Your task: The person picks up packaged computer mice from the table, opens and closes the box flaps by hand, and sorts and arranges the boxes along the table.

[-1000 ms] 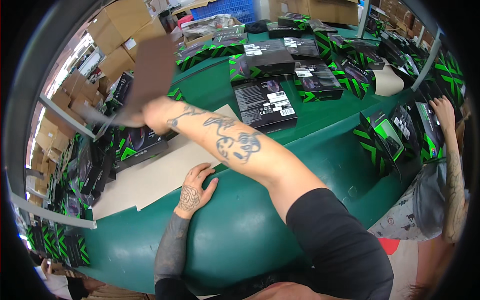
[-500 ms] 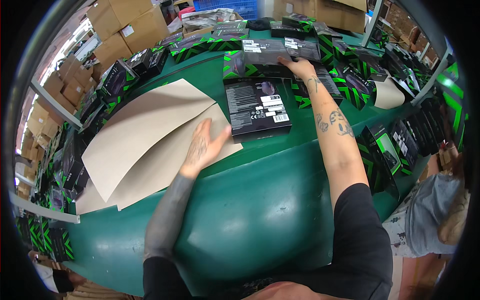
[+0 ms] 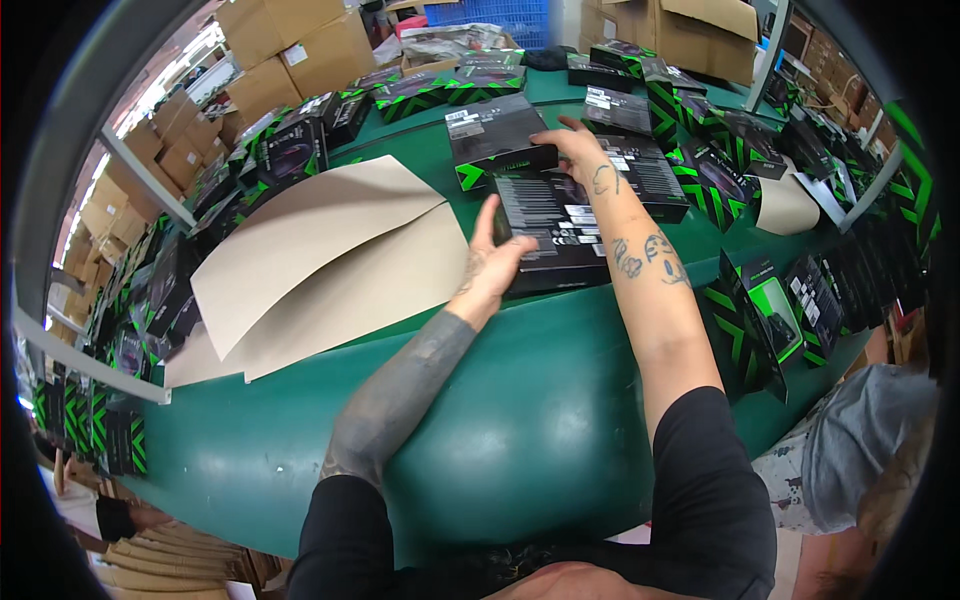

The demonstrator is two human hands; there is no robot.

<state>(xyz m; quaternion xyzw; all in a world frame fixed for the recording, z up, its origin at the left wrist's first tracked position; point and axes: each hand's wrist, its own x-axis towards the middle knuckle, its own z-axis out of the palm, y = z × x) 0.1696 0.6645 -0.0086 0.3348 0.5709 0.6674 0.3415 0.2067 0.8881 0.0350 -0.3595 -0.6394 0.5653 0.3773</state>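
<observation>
Just right of centre lies a black printed carton (image 3: 550, 222) with white labels on its upper face. My left hand (image 3: 488, 265) is at its left edge, the thumb over the top and the fingers stretched out and apart along the side. Behind it, a second black box (image 3: 490, 125) with a green-patterned front sits at an angle. My right hand (image 3: 575, 150) grips that box's right corner, the index finger over the top; part of its grasp is hidden. Large beige cardboard sheets (image 3: 330, 250) lie folded and overlapping left of my left hand.
Many black and green boxes (image 3: 720, 178) crowd the green work surface (image 3: 520, 400) at the back and both sides. An opened box with a green insert (image 3: 775, 310) stands at right. Metal posts (image 3: 148, 178) rise at the sides. A person in grey (image 3: 860, 450) is at lower right.
My right hand has drawn the rear box leftward and nearer, turning it. My left hand has moved right, from over the beige sheets to the front carton's left edge. The view has shifted slightly.
</observation>
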